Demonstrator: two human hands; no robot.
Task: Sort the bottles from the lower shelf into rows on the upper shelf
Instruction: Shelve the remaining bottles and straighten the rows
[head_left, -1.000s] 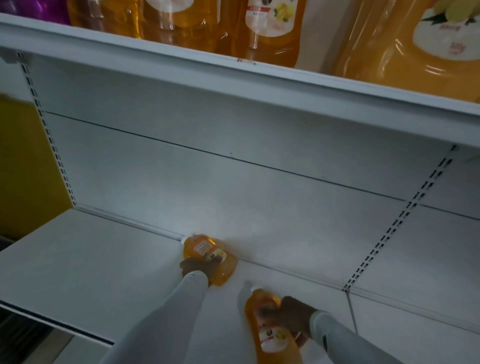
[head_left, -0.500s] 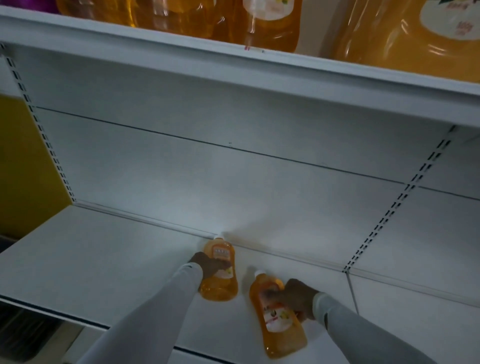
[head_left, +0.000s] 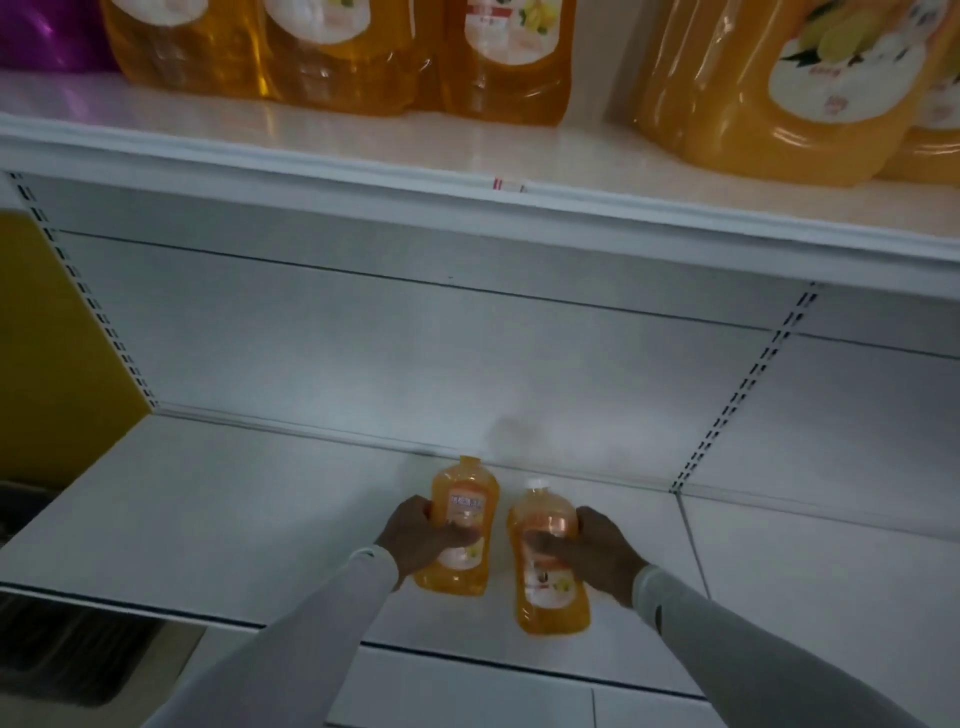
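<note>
Bottles of orange liquid: left bottle (head_left: 464, 525) gripped by left hand (head_left: 420, 535), right bottle (head_left: 549, 558) by right hand (head_left: 597, 553), over lower shelf (head_left: 208, 499).

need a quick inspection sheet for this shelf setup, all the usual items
surface: white lower shelf, bare apart from two bottles.
job's things: left bottle and right bottle, orange, side by side, apart; upper shelf carries a row of large orange bottles.
clutter: purple pack at the upper shelf's left end.
grippers: left hand holds the left bottle; right hand holds the right bottle.
cables: nothing seen.
surroundings: white back panel, yellow wall at left.
</note>
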